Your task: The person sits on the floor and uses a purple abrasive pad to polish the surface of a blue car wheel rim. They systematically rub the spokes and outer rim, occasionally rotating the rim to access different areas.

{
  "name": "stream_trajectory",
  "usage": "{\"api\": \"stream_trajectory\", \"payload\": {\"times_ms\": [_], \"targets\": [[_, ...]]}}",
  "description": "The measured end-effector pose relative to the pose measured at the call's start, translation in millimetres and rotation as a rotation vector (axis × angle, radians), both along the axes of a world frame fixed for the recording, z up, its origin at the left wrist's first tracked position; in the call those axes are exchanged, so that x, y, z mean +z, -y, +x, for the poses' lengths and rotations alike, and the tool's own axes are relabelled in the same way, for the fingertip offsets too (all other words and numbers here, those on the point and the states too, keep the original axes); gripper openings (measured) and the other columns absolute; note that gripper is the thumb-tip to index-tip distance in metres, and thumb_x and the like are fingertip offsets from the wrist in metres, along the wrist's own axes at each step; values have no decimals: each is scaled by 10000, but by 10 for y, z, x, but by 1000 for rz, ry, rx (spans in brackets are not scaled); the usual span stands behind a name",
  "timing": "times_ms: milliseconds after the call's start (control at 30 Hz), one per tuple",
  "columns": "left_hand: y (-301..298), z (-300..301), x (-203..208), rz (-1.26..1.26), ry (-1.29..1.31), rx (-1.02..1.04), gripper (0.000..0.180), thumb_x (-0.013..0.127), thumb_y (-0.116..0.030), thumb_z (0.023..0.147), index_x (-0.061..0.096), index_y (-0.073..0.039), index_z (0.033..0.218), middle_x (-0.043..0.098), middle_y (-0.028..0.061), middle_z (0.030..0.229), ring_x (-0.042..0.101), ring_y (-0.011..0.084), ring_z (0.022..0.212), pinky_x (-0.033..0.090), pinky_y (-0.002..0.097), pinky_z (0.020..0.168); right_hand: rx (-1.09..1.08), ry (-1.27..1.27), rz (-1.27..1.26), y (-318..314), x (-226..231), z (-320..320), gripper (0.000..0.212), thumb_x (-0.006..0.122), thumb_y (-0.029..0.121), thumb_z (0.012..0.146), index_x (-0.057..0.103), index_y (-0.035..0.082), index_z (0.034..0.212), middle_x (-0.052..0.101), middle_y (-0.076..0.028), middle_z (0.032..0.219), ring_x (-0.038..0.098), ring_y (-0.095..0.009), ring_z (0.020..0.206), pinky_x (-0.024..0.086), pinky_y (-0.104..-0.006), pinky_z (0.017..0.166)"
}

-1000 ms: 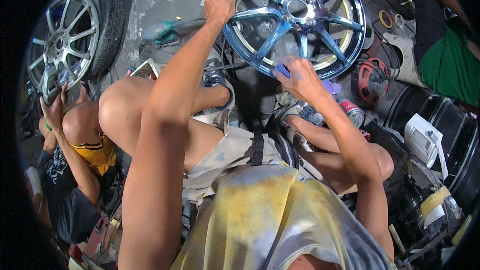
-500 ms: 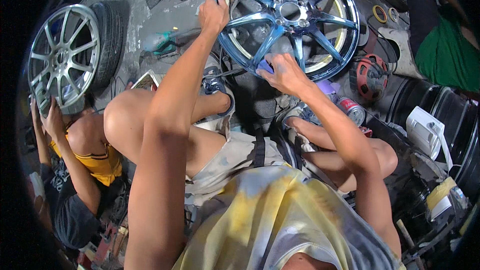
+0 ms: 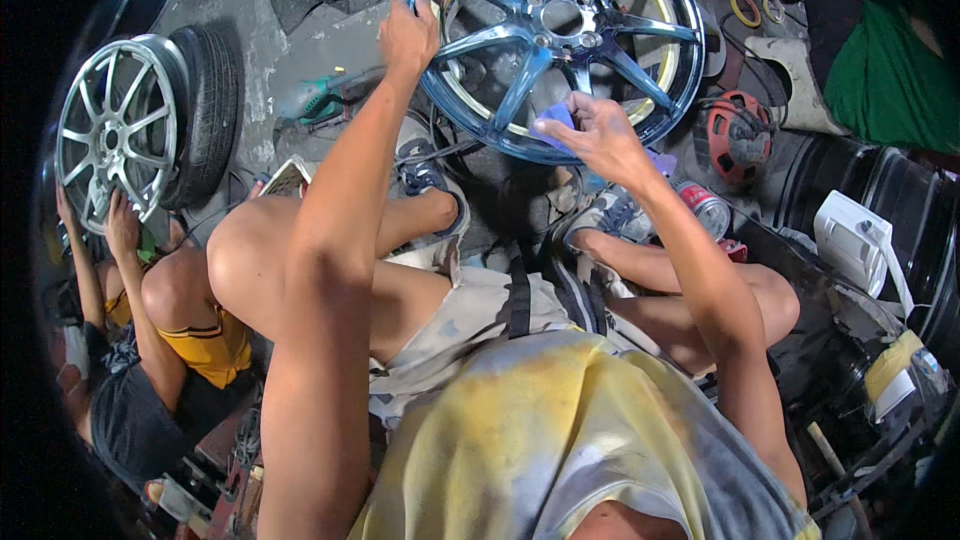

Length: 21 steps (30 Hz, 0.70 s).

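Note:
A blue chrome-like spoked wheel rim (image 3: pixel 522 80) with a pale inner ring stands in front of me. My left hand (image 3: pixel 410 38) is closed on its left outer edge, thumb and fingers at the lip. At the wheel's lower edge, my right hand (image 3: pixel 605 140) pinches a purple sheet (image 3: pixel 556 120) between thumb and fingers. Whether the sheet is sandpaper or cloth I cannot tell. It lies near the ends of the lower spokes, and the hand covers part of the outer ring there.
To the left, another person's hand (image 3: pixel 122 227) is at a silver wheel rim (image 3: pixel 112 140), beside a tire (image 3: pixel 208 115). A green power tool (image 3: pixel 318 100) lies on the floor. At right are a red round tool (image 3: pixel 738 137), a can (image 3: pixel 703 210), tape rings (image 3: pixel 745 9) and a white box (image 3: pixel 852 242).
My right hand has shifted slightly right and down along the wheel's lower edge, showing more of the purple sheet. My left hand keeps its hold. The other person's silver rim has turned and tilted.

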<state>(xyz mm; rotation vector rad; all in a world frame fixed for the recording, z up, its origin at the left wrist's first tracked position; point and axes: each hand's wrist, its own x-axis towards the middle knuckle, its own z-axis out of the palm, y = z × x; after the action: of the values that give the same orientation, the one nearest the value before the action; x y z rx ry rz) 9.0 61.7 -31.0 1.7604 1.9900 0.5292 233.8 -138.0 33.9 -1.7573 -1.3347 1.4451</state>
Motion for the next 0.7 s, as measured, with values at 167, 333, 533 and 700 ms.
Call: {"api": "stream_trajectory", "payload": {"times_ms": [167,333,533,700], "targets": [[16,8,-9,29,-2,5,556,479,-470,993,601,64,1088,660,347,1057,620,524,1033,476,561,922,-48,-292,-68,89,89,131,228,706,274,946,721,51,990,661,14,772,527,-60,677,441,-266,610],[22,10,-3,20,4,24,547,483,-471,993,610,55,1074,661,345,1040,623,519,1028,478,562,918,-24,20,-21,156,1,59,214,731,190,893,674,19,1009,644,-63,808,604,-148,734,475,-323,651],[19,24,-4,13,27,30,546,489,-478,990,610,46,1083,667,333,1033,628,511,1030,488,553,910,272,326,601,331,124,-135,202,726,33,804,608,-8,963,571,-170,959,588,-392,897,499,-431,790],[31,35,27,-22,33,53,549,497,-487,983,610,37,1102,665,337,1049,628,520,1029,490,547,919,310,355,503,338,135,-186,164,724,44,802,643,6,940,590,-151,948,587,-386,910,493,-462,811]]}}
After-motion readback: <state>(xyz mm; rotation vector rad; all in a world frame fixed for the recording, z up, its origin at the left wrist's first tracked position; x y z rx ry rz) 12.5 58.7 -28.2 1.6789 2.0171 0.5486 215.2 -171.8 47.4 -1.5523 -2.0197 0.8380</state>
